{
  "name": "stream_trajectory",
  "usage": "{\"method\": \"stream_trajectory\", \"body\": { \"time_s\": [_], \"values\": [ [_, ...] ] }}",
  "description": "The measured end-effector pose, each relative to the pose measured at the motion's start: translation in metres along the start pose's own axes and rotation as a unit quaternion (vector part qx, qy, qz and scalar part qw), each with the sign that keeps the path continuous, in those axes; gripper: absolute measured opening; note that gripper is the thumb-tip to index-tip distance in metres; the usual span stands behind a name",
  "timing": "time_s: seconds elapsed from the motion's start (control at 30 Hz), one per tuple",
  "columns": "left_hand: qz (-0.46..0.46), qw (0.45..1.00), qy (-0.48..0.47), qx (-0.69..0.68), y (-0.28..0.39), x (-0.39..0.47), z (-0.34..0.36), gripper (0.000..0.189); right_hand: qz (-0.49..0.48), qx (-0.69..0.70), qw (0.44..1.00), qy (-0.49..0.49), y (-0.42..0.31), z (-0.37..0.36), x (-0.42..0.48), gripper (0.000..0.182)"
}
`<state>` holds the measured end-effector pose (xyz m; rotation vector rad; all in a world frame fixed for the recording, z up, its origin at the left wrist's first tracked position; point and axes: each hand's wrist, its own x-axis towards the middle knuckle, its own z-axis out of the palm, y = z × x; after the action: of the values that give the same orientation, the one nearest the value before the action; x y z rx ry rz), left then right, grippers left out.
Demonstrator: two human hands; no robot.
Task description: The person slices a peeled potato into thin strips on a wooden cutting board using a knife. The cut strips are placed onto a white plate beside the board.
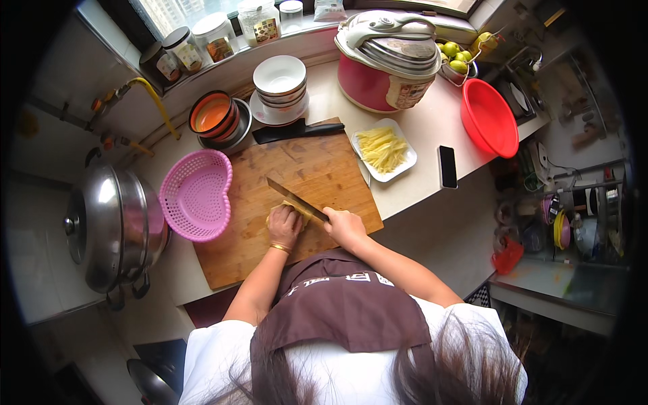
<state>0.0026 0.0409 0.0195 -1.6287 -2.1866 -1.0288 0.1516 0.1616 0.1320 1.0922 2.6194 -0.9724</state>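
Note:
My right hand (347,227) grips the handle of a kitchen knife (291,194), its blade slanting to the far left over a wooden cutting board (314,162). Under the fingers of my left hand (283,226), a pale yellow piece of food (305,218) is held down on the board, mostly covered by the hand. The blade lies close to those fingers; whether it touches the food I cannot tell. To the right of the board, a white plate (404,169) carries a heap of thin yellow strips (382,148). A black knife (298,131) rests along the board's far edge.
A pink heart-shaped basket (195,197) overlaps the board's left side, beside a steel steamer pot (109,228). Behind are orange bowls (211,117), stacked white bowls (280,76) and a pressure cooker (385,66). A phone (447,167) and red basin (490,119) sit near the counter's right edge.

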Motion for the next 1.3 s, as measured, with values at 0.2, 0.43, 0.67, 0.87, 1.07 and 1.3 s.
{"method": "stream_trajectory", "body": {
  "time_s": [0.2, 0.43, 0.67, 0.87, 1.07, 1.3],
  "values": [
    [0.001, 1.0, -0.001, 0.006, -0.004, -0.006, 0.004, 0.015, -0.044, -0.04, 0.998, -0.008, 0.003, -0.001, -0.013, 0.014],
    [0.007, 1.0, 0.007, 0.004, -0.004, -0.003, 0.004, 0.015, -0.026, -0.047, 0.998, -0.044, 0.0, -0.003, -0.016, 0.015],
    [-0.011, 1.0, -0.017, 0.006, -0.003, -0.003, 0.001, 0.016, -0.029, -0.037, 0.998, -0.046, -0.003, 0.006, 0.0, 0.014],
    [-0.012, 1.0, -0.025, 0.005, -0.002, -0.002, -0.001, 0.018, -0.052, -0.04, 0.997, -0.027, -0.005, 0.024, 0.016, 0.016],
    [-0.004, 1.0, -0.013, 0.014, -0.003, -0.005, 0.0, 0.018, -0.035, -0.041, 0.998, -0.028, -0.01, 0.025, 0.021, 0.02],
    [0.002, 1.0, 0.002, -0.01, 0.002, 0.001, -0.001, 0.015, 0.026, 0.036, 0.999, -0.005, 0.0, 0.015, 0.022, 0.031]
  ]
}}
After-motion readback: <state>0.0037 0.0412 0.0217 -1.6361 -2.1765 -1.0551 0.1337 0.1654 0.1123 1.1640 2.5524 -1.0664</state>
